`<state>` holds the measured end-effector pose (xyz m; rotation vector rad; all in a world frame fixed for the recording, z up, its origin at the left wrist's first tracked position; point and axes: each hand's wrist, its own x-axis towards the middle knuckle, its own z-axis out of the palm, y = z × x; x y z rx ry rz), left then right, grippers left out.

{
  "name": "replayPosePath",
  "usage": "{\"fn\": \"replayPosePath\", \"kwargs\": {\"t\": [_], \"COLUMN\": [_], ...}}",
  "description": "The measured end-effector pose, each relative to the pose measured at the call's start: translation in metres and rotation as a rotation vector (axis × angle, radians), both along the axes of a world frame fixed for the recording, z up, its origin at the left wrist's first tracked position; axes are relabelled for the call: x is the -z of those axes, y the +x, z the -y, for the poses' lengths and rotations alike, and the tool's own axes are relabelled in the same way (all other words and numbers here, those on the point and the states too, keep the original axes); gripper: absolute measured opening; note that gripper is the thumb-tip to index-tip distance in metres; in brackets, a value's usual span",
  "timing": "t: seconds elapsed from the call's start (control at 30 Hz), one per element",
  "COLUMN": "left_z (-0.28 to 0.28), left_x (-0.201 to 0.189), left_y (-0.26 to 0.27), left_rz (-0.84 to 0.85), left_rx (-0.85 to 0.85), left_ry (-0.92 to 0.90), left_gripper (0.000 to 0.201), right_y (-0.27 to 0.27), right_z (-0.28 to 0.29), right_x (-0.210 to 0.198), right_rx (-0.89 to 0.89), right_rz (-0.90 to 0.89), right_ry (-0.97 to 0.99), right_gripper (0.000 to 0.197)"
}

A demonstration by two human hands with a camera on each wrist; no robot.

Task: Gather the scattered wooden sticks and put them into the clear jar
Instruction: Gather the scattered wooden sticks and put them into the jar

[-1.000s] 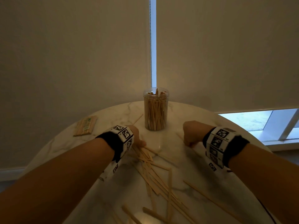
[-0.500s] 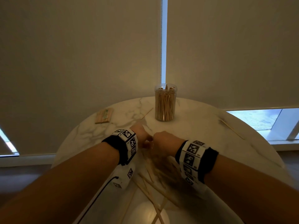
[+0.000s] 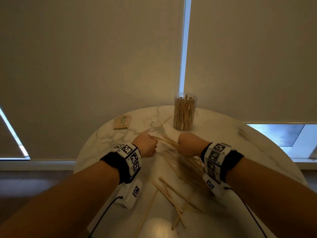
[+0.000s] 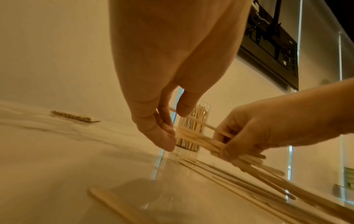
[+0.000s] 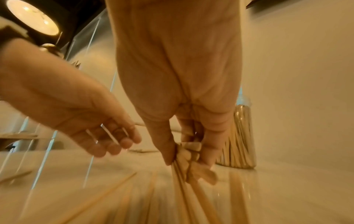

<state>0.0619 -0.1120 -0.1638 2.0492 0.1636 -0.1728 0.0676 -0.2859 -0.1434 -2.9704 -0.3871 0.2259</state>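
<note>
The clear jar (image 3: pixel 185 111), packed with wooden sticks, stands at the back of the round marble table (image 3: pixel 106 140). My right hand (image 3: pixel 183 145) grips a bundle of sticks (image 3: pixel 167 140) just in front of the jar; in the right wrist view the fingers (image 5: pixel 205 153) curl round the bundle (image 5: pixel 184 157). My left hand (image 3: pixel 151 143) is at the bundle's left end, its nearly straight fingers (image 4: pixel 162 133) touching the stick ends (image 4: pixel 191 133). More loose sticks (image 3: pixel 171 189) lie on the table below the hands.
A flat packet of sticks (image 3: pixel 122 122) lies at the back left of the table. One stick (image 3: pixel 164 121) lies left of the jar and another (image 3: pixel 250 140) near the right edge. Window blinds hang close behind the table.
My right hand came in from the right to meet the left hand and now holds a gathered bundle. The two hands have since drawn slightly apart with the bundle between them.
</note>
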Motion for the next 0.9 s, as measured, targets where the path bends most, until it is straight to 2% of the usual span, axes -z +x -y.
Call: {"fn": "replayPosePath", "kwargs": {"t": [0.07, 0.17, 0.27, 0.33, 0.4, 0.47, 0.53, 0.6, 0.7, 0.8, 0.9], "left_z": [0.004, 0.017, 0.036, 0.047, 0.053, 0.054, 0.054, 0.056, 0.056, 0.05, 0.038], "left_x": [0.0, -0.003, -0.011, -0.015, -0.018, -0.021, -0.025, -0.029, -0.034, -0.035, -0.033], "left_y": [-0.003, -0.003, -0.004, -0.003, 0.0, 0.001, 0.001, 0.0, 0.002, 0.01, 0.024], "left_rz": [0.022, -0.002, -0.042, -0.035, 0.011, 0.044, 0.061, 0.06, 0.072, 0.119, 0.19], "left_rx": [-0.018, -0.063, -0.061, -0.097, -0.147, -0.172, -0.183, -0.207, -0.237, -0.274, -0.33], "left_ry": [0.027, -0.012, -0.238, -0.435, -0.605, -0.724, -0.816, -0.852, -0.797, -0.859, -0.881], "left_gripper": [0.032, 0.072, 0.099, 0.088, 0.058, 0.036, 0.023, 0.02, 0.019, 0.016, 0.013], "right_y": [0.003, 0.001, -0.003, -0.004, -0.003, -0.003, -0.003, -0.004, -0.007, -0.011, -0.006], "right_z": [0.006, 0.009, 0.004, 0.0, -0.003, -0.005, -0.007, -0.009, -0.013, -0.009, 0.014], "right_x": [-0.01, -0.023, -0.029, -0.029, -0.026, -0.023, -0.019, -0.015, -0.013, -0.019, -0.031], "right_rx": [0.045, 0.074, 0.065, 0.056, 0.056, 0.049, 0.017, -0.012, -0.059, -0.151, -0.093], "right_rz": [0.011, 0.02, 0.082, 0.126, 0.152, 0.157, 0.163, 0.202, 0.276, 0.235, 0.211], "right_ry": [0.101, 0.24, 0.337, 0.353, 0.385, 0.434, 0.504, 0.54, 0.547, 0.51, 0.516], "right_gripper": [0.022, 0.018, 0.015, 0.012, 0.014, 0.02, 0.024, 0.023, 0.022, 0.025, 0.029]}}
